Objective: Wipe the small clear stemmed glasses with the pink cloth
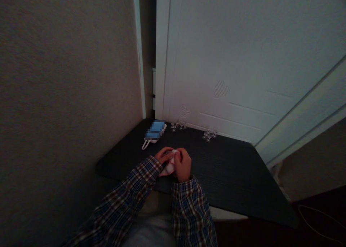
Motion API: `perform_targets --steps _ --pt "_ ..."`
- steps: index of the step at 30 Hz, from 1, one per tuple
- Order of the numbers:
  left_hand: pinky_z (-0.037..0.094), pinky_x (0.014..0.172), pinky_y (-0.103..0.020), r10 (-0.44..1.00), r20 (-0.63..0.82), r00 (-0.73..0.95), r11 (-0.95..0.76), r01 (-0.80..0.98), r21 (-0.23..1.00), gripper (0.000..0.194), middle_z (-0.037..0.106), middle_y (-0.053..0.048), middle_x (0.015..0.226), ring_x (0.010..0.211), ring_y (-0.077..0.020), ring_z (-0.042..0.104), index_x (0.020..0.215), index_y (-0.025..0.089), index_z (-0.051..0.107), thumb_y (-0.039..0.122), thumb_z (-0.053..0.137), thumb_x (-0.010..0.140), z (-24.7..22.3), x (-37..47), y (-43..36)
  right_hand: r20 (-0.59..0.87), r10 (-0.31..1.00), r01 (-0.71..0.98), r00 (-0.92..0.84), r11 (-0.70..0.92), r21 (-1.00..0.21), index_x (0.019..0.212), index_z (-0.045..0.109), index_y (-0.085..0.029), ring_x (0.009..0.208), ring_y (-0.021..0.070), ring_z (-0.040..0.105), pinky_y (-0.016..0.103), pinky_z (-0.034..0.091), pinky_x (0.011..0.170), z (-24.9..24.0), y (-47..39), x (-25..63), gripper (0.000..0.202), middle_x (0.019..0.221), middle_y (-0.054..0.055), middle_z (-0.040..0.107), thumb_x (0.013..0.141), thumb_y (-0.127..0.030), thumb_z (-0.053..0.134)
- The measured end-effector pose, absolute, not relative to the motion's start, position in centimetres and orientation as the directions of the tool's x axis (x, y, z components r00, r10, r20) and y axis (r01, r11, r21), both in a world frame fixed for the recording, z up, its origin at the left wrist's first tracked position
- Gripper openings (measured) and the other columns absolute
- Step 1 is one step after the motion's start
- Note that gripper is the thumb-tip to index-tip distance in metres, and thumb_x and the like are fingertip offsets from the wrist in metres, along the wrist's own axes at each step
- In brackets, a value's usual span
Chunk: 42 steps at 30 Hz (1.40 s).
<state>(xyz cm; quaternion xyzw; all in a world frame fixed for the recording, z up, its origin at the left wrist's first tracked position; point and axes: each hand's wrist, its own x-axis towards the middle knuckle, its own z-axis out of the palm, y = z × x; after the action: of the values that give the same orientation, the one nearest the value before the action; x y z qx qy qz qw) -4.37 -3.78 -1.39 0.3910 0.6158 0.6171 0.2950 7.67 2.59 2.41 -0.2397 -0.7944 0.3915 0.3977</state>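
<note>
A pink and white thin, folded piece [169,167], perhaps cloth or a packet, is held between both hands above the near edge of the dark table. My left hand [163,155] is closed on its left side, fingers bent over it. On the right, my right hand [183,164] pinches its upper end, the thumb pressed near the white tip. Most of the piece is covered by the fingers, so its exact kind cannot be made out. Both wrists come out of plaid sleeves.
The dark tabletop [229,178] meets a wall on the left and a white panel [216,59] behind. A phone-like device [155,129] with a blurred blue screen and pale strap lies at the back left. Two clusters of small clear pieces [178,126] stand along the back edge.
</note>
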Motion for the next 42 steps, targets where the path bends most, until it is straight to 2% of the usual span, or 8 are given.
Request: perform_targets --steps 9,15,28,35,42 --pt "0.043 0.070 -0.030 0.854 0.099 -0.510 -0.049 0.110 0.993 0.043 0.058 -0.006 0.089 0.080 -0.0181 0.055 0.098 0.013 0.051 0.044 0.055 0.068 -1.68 -4.38 -3.60 0.454 0.692 0.059 -0.562 0.581 -0.812 0.080 0.054 -0.018 0.073 0.0112 0.049 0.022 0.037 0.068 2.06 2.77 7.59 0.021 0.076 0.000 0.055 0.081 -0.027 0.035" --pt "0.042 0.076 -0.030 0.842 0.130 -0.523 -0.075 0.124 0.989 0.041 0.059 -0.006 0.094 0.087 -0.0192 0.054 0.096 0.015 0.054 0.043 0.056 0.068 -1.60 -4.38 -3.77 0.455 0.691 0.058 -0.562 0.581 -0.812 0.081 0.055 -0.018 0.073 0.0110 0.049 0.022 0.037 0.069 1.90 2.78 7.55 0.021 0.077 0.000 0.055 0.081 -0.026 0.035" --pt "0.043 0.072 -0.029 0.856 0.119 -0.504 -0.059 0.134 0.989 0.042 0.057 -0.006 0.092 0.083 -0.0180 0.053 0.099 0.015 0.053 0.043 0.055 0.069 -1.48 -4.45 -3.74 0.444 0.685 0.072 -0.577 0.584 -0.809 0.082 0.054 -0.018 0.075 0.0115 0.050 0.022 0.037 0.066 1.82 2.88 7.65 0.022 0.078 0.001 0.056 0.082 -0.028 0.034" --pt "0.043 0.068 -0.028 0.833 0.082 -0.547 -0.031 0.101 0.994 0.042 0.058 -0.005 0.091 0.084 -0.0191 0.054 0.096 0.015 0.054 0.044 0.056 0.065 -1.35 -4.05 -3.61 0.446 0.696 0.077 -0.562 0.581 -0.810 0.081 0.055 -0.018 0.072 0.0113 0.049 0.021 0.037 0.063 1.93 2.81 7.70 0.022 0.076 0.001 0.056 0.080 -0.027 0.036" --pt "0.043 0.068 -0.029 0.808 0.125 -0.575 -0.058 0.133 0.989 0.039 0.058 -0.006 0.088 0.083 -0.0192 0.054 0.093 0.014 0.054 0.041 0.055 0.066 -1.65 -3.81 -3.38 0.441 0.704 0.081 -0.557 0.574 -0.815 0.080 0.054 -0.018 0.073 0.0115 0.049 0.021 0.037 0.065 1.82 2.79 7.59 0.021 0.076 0.000 0.056 0.081 -0.027 0.035"
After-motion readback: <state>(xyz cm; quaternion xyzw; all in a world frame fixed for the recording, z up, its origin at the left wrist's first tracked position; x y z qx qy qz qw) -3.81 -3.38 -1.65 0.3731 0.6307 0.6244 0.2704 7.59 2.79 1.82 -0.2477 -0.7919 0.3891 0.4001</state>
